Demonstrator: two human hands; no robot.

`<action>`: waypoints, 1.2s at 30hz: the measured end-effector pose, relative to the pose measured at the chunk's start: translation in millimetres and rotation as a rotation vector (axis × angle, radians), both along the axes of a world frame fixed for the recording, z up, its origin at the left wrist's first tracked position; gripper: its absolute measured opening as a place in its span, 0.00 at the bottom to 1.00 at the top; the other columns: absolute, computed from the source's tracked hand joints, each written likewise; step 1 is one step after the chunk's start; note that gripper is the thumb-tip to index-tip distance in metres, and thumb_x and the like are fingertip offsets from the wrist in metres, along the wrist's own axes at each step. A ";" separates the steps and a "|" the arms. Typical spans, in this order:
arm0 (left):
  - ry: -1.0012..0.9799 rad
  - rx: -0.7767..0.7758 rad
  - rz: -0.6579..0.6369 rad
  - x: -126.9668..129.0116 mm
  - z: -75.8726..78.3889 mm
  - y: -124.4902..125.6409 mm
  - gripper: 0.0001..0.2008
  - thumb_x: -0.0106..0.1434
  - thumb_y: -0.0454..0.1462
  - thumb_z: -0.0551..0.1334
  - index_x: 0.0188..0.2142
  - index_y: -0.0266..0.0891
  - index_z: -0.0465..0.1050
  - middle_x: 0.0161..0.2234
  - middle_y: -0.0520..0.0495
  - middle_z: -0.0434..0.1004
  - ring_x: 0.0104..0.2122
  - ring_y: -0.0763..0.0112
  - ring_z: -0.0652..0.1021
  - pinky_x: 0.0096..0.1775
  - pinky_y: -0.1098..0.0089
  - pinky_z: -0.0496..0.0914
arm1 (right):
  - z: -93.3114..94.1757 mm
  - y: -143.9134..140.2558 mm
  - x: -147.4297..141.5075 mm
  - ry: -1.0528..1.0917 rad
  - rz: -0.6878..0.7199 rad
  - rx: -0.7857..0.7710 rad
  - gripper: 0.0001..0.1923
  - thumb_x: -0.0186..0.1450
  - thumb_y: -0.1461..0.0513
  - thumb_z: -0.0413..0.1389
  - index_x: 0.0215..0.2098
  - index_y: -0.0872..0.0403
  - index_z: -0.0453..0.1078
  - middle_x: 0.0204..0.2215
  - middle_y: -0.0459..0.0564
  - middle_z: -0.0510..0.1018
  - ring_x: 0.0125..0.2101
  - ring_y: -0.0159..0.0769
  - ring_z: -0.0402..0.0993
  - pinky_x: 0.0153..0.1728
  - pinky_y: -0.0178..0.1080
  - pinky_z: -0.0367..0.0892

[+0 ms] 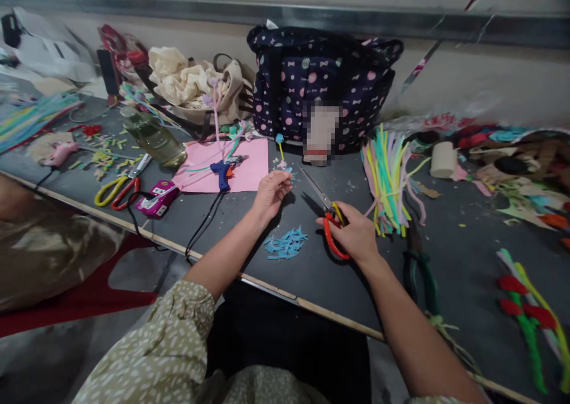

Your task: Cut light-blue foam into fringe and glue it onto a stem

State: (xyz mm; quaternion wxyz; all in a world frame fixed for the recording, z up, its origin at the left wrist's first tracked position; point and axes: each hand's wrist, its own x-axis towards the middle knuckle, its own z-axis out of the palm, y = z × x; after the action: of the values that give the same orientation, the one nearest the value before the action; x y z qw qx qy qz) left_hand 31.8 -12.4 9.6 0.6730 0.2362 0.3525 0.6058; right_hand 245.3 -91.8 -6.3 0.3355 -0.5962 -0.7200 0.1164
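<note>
Fingers [350, 211] of the right hand [361, 233] grip scissors [328, 202]; the left hand [271, 195] pinches a blue piece [291, 171] near the blade tips [301, 167].
Blue clippings [287, 243] lie heaped on the desk [329, 285] just nearer the person, probably kept together within easy reach.

- Light was dim over the table [329, 285].
- Dark shadows lay beside the scissors [327, 202].
- Blur softened the far-left strips [38, 119].
- Wide-angle stretch showed toward the edges.
- Pixelation hid a patch by the bag [285, 65].
</note>
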 end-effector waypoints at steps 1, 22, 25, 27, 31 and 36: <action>-0.013 -0.008 0.005 -0.7 0.1 0.6 0.10 0.48 0.33 0.72 0.27 0.35 0.73 0.26 0.52 0.76 0.23 0.81 0.73 0.31 0.76 0.69 | 0.0 -0.4 -0.3 -0.002 0.016 0.003 0.25 0.62 0.43 0.56 0.45 0.52 0.73 0.29 0.48 0.76 0.29 0.36 0.73 0.32 0.37 0.65; 0.067 0.008 -0.033 2.3 -2.5 0.4 0.06 0.53 0.30 0.71 0.31 0.35 0.77 0.25 0.52 0.77 0.22 0.80 0.75 0.28 0.77 0.72 | 1.7 -2.1 -2.6 -0.111 0.033 0.058 0.22 0.62 0.44 0.56 0.42 0.51 0.74 0.30 0.48 0.77 0.29 0.35 0.72 0.27 0.34 0.59; 0.073 -0.009 -0.025 1.8 -3.0 -0.1 0.07 0.52 0.31 0.72 0.31 0.35 0.77 0.27 0.50 0.78 0.23 0.80 0.75 0.28 0.78 0.71 | 3.6 -2.5 -3.2 -0.107 0.013 0.060 0.22 0.63 0.44 0.55 0.43 0.52 0.73 0.27 0.47 0.75 0.28 0.35 0.72 0.27 0.34 0.58; 0.068 -0.022 -0.018 1.4 -2.7 -0.1 0.07 0.52 0.31 0.71 0.32 0.35 0.76 0.27 0.50 0.78 0.23 0.80 0.75 0.28 0.78 0.71 | 4.6 -3.0 -3.5 -0.102 0.016 0.076 0.23 0.64 0.44 0.55 0.44 0.52 0.73 0.26 0.47 0.74 0.28 0.35 0.72 0.27 0.34 0.58; 0.064 -0.038 -0.013 0.5 -2.3 0.5 0.05 0.55 0.31 0.69 0.31 0.36 0.76 0.26 0.52 0.77 0.23 0.81 0.74 0.29 0.78 0.71 | 4.9 -3.6 -4.3 -0.133 0.048 0.125 0.22 0.64 0.45 0.55 0.44 0.53 0.73 0.28 0.48 0.76 0.29 0.35 0.72 0.28 0.34 0.58; 0.070 0.006 -0.018 0.8 -2.3 -0.3 0.05 0.55 0.31 0.69 0.30 0.37 0.74 0.23 0.55 0.72 0.22 0.81 0.72 0.28 0.77 0.70 | 2.7 -3.5 -4.5 -0.161 0.052 0.126 0.22 0.64 0.45 0.55 0.44 0.53 0.72 0.29 0.48 0.77 0.30 0.35 0.73 0.27 0.34 0.57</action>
State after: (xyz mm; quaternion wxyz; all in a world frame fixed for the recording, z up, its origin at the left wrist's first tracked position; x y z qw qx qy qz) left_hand 32.6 -12.7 7.3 0.6649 0.2624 0.3722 0.5920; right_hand 240.7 -95.3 -3.6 0.3101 -0.5624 -0.7659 0.0314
